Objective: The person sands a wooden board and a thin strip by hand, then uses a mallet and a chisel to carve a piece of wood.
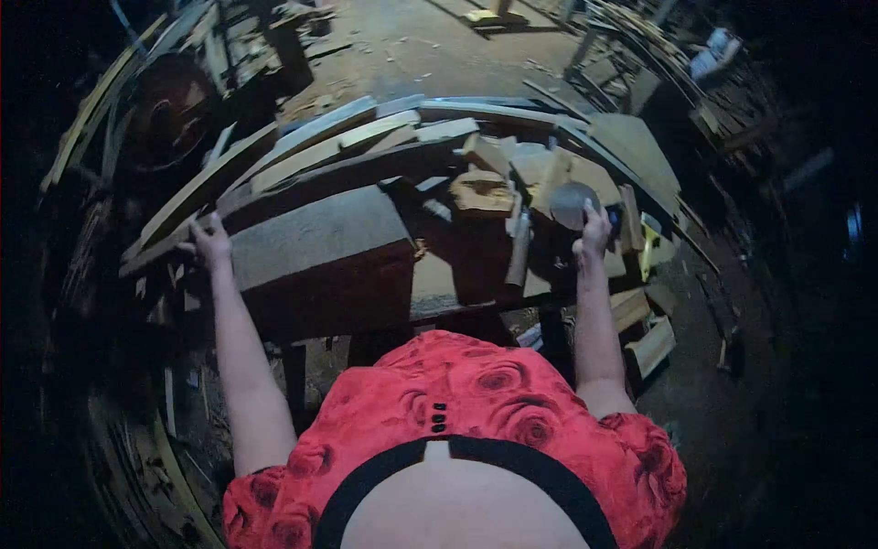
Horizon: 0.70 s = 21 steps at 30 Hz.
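My right hand is closed on a round grey disc, holding it near its edge above the right part of the workbench. The disc's exact kind cannot be made out. On the left, my left hand has its fingers apart, by the end of a long wooden plank and the corner of a thick wooden block. Whether it presses on the plank is hard to see. A tool with a wooden handle lies left of my right hand, beside a rough-cut piece of wood.
Long boards are piled along the bench's far side. A yellow object sits at the right end. Wood offcuts lie below on the right. Scraps litter the ground beyond, and the sides are dark.
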Tool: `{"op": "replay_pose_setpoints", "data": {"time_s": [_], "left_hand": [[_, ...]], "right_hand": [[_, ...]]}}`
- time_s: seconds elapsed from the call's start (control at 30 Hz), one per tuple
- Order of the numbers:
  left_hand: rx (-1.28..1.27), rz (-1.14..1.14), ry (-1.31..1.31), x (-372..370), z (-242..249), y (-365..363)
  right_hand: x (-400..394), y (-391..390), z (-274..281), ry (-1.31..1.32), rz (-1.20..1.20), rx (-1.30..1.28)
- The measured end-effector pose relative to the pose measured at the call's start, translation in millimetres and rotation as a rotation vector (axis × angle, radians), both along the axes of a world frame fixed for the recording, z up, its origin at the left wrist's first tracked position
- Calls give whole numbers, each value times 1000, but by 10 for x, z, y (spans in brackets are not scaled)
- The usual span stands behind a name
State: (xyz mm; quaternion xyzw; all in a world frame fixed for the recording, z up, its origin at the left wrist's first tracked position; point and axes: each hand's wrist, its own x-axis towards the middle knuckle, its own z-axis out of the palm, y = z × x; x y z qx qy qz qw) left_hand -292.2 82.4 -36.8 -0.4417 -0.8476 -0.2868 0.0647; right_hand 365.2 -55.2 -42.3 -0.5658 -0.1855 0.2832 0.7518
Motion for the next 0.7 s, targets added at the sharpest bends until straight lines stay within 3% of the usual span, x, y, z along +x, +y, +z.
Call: {"op": "replay_pose_setpoints", "data": {"time_s": [0.07, 0.17, 0.2, 0.27, 0.4, 0.53, 0.67, 0.7], "left_hand": [[91, -67, -6, -98, -142, 49], [33, -75, 12, -56, -79, 32], [3, -59, -18, -45, -73, 29], [10, -72, 19, -121, -136, 67], [27, -76, -1, -188, -234, 120], [26, -99, 30, -211, -223, 109], [38, -114, 58, -148, -172, 75], [32, -100, 49, -144, -182, 72]], "right_hand": [[56, 7, 170, -22, 37, 44], [371, 23, 312, -111, -74, 27], [694, 86, 178, -112, -84, 29], [1439, 178, -268, 151, -122, 96], [1470, 25, 83, 302, -240, 96], [1666, 100, -11, 7, -277, -44], [1926, 315, -114, 17, -319, -105], [1972, 366, -66, 146, -228, -41]]}}
